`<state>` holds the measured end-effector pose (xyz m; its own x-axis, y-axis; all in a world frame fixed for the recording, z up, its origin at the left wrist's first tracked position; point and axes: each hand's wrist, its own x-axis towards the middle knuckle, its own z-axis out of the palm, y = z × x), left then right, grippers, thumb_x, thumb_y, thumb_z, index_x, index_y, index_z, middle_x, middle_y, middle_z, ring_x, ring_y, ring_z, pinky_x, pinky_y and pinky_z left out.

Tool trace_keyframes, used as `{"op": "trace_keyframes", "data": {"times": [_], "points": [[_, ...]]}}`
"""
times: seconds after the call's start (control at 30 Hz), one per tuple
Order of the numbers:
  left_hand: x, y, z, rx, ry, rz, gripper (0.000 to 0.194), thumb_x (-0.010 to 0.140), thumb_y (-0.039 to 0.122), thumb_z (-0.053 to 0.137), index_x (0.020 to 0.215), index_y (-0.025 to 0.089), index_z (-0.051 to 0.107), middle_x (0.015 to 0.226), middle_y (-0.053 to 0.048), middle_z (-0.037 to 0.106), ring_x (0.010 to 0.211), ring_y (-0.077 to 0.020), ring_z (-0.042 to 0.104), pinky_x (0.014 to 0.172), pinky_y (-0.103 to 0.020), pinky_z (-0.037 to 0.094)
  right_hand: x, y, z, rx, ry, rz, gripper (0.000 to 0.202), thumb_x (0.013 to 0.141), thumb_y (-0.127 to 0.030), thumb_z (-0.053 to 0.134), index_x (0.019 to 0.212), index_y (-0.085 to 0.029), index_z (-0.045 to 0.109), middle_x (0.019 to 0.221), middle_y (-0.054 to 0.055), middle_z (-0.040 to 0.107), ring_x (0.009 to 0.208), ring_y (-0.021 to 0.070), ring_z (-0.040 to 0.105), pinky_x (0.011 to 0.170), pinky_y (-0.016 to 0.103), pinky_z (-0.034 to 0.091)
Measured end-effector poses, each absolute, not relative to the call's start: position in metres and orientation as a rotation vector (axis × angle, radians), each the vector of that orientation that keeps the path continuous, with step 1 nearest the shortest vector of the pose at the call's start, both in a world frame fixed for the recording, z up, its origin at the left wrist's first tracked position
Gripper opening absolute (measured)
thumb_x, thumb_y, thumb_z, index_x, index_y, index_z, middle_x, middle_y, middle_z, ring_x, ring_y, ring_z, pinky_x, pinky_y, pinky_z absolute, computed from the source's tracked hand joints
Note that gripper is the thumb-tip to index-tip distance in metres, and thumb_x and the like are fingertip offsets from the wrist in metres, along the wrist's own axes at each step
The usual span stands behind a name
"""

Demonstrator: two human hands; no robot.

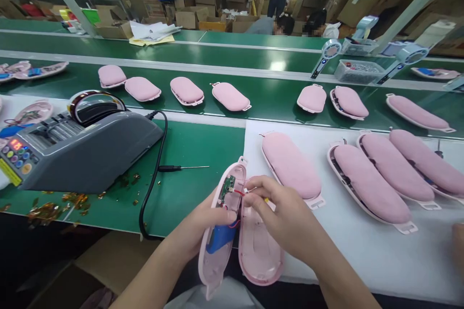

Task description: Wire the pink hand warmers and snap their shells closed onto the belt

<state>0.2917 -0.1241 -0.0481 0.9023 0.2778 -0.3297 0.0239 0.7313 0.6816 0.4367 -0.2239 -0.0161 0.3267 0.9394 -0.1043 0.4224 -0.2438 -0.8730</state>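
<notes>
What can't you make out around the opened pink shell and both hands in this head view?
- Right hand: fingertips bunch over thin red wires; what they pinch is too small to tell.
- Blue battery pack in the open pink plastic shell half: partly hidden by the left hand.
- Small green circuit board: parts too small.

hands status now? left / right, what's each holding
Left hand: closed around the open pink shell half with the blue battery.
Right hand: fingertips pinched at the wires by the green circuit board.
</notes>
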Motion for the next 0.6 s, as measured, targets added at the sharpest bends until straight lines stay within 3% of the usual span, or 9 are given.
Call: {"op": "trace_keyframes", "data": {"times": [0.1, 0.2, 0.3, 0.47, 0.6], "points": [[0.29, -0.127, -0.048, 0.76, 0.491, 0.154, 0.065, 0.066, 0.018, 0.071, 0.128, 0.023, 0.053, 0.087, -0.002, 0.07, 0.092, -0.0222, 0.064, 0.09, -0.035, 0.043, 0.441, -0.213, -0.007, -1.952, -1.216, 0.852, 0.017, 0.09, -0.029, 0.052, 0.08, -0.024, 0.066, 0.078, -0.002, 0.07, 0.075, 0.017, 0.061, 0.065, 0.028, 0.039], [0.29, -0.129, -0.049, 0.76, 0.47, 0.144, 0.082, 0.067, 0.016, 0.07, 0.141, 0.029, 0.037, 0.097, -0.003, 0.07, 0.101, -0.0241, 0.062, 0.095, -0.038, 0.041, 0.445, -0.211, -0.004, -2.039, -1.216, 0.885, 0.022, 0.09, -0.033, 0.052, 0.076, -0.025, 0.067, 0.075, -0.003, 0.069, 0.068, 0.0155, 0.059, 0.06, 0.028, 0.038], [0.289, -0.129, -0.049, 0.755, 0.441, 0.158, 0.086, 0.068, 0.015, 0.071, 0.144, 0.029, 0.031, 0.103, -0.004, 0.069, 0.103, -0.0256, 0.063, 0.095, -0.039, 0.041, 0.451, -0.215, -0.005, -2.049, -1.214, 0.89, 0.024, 0.091, -0.033, 0.048, 0.079, -0.025, 0.067, 0.077, -0.003, 0.069, 0.066, 0.0148, 0.058, 0.06, 0.028, 0.039], [0.29, -0.127, -0.048, 0.761, 0.454, 0.137, 0.09, 0.067, 0.017, 0.072, 0.145, 0.03, 0.029, 0.117, -0.007, 0.065, 0.109, -0.0276, 0.059, 0.093, -0.039, 0.043, 0.453, -0.22, -0.012, -1.917, -1.248, 0.874, 0.022, 0.091, -0.027, 0.046, 0.096, -0.028, 0.067, 0.098, -0.001, 0.068, 0.089, 0.0161, 0.061, 0.074, 0.029, 0.045], [0.291, -0.126, -0.047, 0.762, 0.436, 0.119, 0.086, 0.067, 0.018, 0.072, 0.143, 0.031, 0.032, 0.122, -0.005, 0.062, 0.113, -0.0264, 0.056, 0.094, -0.036, 0.043, 0.449, -0.217, -0.014, -1.955, -1.234, 0.828, 0.024, 0.09, -0.019, 0.043, 0.092, -0.025, 0.066, 0.093, -0.002, 0.068, 0.085, 0.0153, 0.061, 0.073, 0.029, 0.045]]}}
